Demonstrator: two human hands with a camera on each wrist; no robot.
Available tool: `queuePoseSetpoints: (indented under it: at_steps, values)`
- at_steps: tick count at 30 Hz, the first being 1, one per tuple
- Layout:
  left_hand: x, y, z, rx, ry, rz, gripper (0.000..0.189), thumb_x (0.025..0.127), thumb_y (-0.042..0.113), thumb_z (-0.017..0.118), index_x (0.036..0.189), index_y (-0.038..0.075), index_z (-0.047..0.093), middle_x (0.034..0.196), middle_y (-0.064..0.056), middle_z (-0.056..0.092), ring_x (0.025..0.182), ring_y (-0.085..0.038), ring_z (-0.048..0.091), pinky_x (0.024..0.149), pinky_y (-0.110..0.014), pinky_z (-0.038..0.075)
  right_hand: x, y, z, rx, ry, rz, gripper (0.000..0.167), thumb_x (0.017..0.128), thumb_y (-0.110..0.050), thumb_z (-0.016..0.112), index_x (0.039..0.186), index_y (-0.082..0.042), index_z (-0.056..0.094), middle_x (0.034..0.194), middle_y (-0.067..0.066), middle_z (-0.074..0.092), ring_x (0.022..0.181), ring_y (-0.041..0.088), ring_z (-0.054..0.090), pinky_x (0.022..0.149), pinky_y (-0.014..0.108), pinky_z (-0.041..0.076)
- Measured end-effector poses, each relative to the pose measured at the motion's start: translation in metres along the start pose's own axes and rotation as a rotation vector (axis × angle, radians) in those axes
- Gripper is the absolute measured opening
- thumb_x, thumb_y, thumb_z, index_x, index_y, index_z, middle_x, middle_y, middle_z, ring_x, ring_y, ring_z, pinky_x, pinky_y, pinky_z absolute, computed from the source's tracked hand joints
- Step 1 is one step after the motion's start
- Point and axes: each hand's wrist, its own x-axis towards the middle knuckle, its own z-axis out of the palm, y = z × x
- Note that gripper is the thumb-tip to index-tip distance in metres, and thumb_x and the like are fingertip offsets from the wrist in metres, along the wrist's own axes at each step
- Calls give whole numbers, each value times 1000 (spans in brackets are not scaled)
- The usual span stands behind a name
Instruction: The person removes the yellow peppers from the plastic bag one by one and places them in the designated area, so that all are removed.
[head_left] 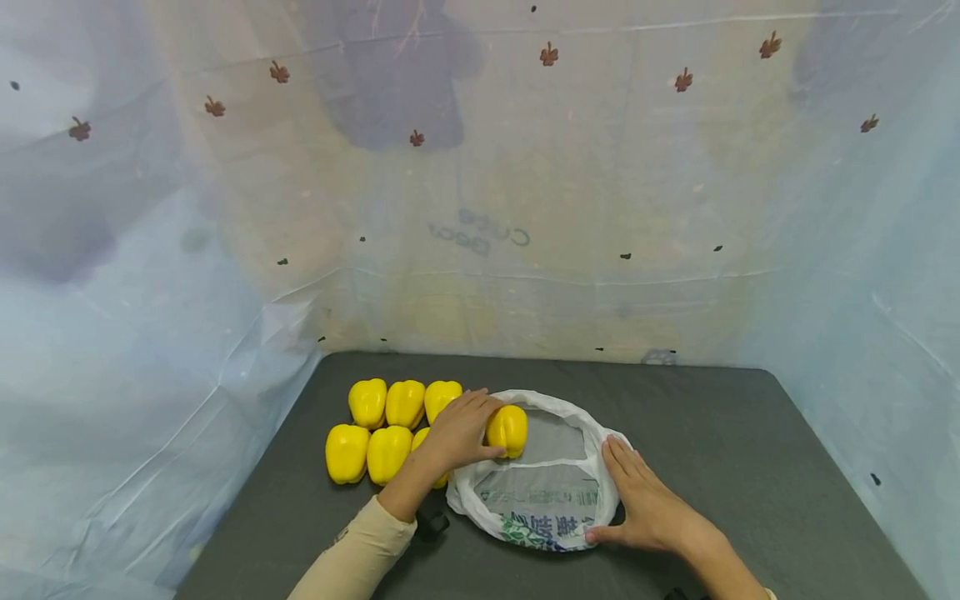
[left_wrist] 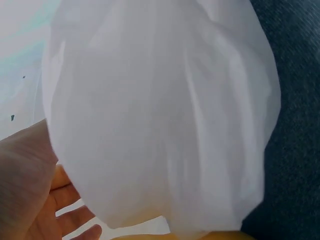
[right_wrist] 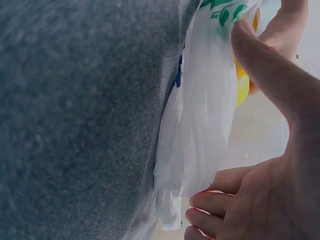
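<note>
A yellow bell pepper is held in my left hand, over the left side of a white plastic bag's opening. The bag stands on the table with its mouth spread wide and print on its inner wall. My right hand touches the bag's right rim, thumb and fingers spread apart. The bag's side fills most of the left wrist view and hides the held pepper almost wholly. Seen from the right wrist, the thumb lies against the bag and the fingertips touch its edge.
Several more yellow bell peppers stand in two rows left of the bag, partly behind my left forearm. Under everything is a dark grey table. Pale patterned sheeting hangs behind the table and on both sides.
</note>
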Motion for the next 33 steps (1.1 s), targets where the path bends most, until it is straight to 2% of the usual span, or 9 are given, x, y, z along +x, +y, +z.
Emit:
queuePoseSetpoints:
  at_steps: [8,11,15,17,22,26,29,33]
  values:
    - [-1,1,-1,-15,18,39,79,89,52,86,152,13,59,152,-6,62,152,-30,45,130,-52,30,0,0,0,5,-3,3,143,72,-70,90,166,12,20,175,30,16,162,49,14,114,7,-19]
    - [-1,2,-3,-19,21,47,81,89,53,86,153,12,58,153,-6,61,152,-30,45,130,-51,31,0,0,0,7,-8,8,143,72,-71,90,166,11,20,175,30,15,162,49,14,118,11,-18]
    - [-3,5,-11,-36,35,49,81,88,54,86,152,12,58,152,-7,60,148,-30,49,126,-50,38,0,0,0,13,-12,13,143,72,-70,90,166,11,19,175,29,15,163,48,13,122,17,-16]
    - [-4,7,-15,-48,39,49,82,88,54,87,152,12,58,151,-8,61,145,-29,52,122,-49,43,0,0,0,17,-14,14,143,72,-70,91,166,11,19,175,29,15,163,48,13,121,15,-16]
    - [-9,9,-25,-135,41,46,80,89,48,88,153,12,56,149,-7,61,140,-27,56,114,-46,51,0,-1,-1,25,-16,14,142,72,-68,91,166,11,19,175,29,14,163,48,13,118,12,-17]
    - [-14,9,-30,-232,30,33,78,91,44,88,154,13,55,150,-5,59,138,-25,56,113,-45,52,0,-2,-1,25,-14,17,142,72,-67,92,166,11,19,175,29,14,163,48,13,126,20,-13]
    - [-18,9,-34,-282,30,24,77,91,42,88,154,14,54,150,-4,58,136,-23,56,112,-44,53,0,-3,0,15,-7,9,142,72,-68,92,166,12,20,175,30,16,162,49,14,123,16,-15]
    - [-23,7,-38,-297,38,22,77,92,42,87,155,13,53,151,-4,57,137,-23,56,112,-44,53,-1,-2,0,4,1,-2,142,72,-69,91,165,13,21,174,31,16,162,50,15,114,8,-18]
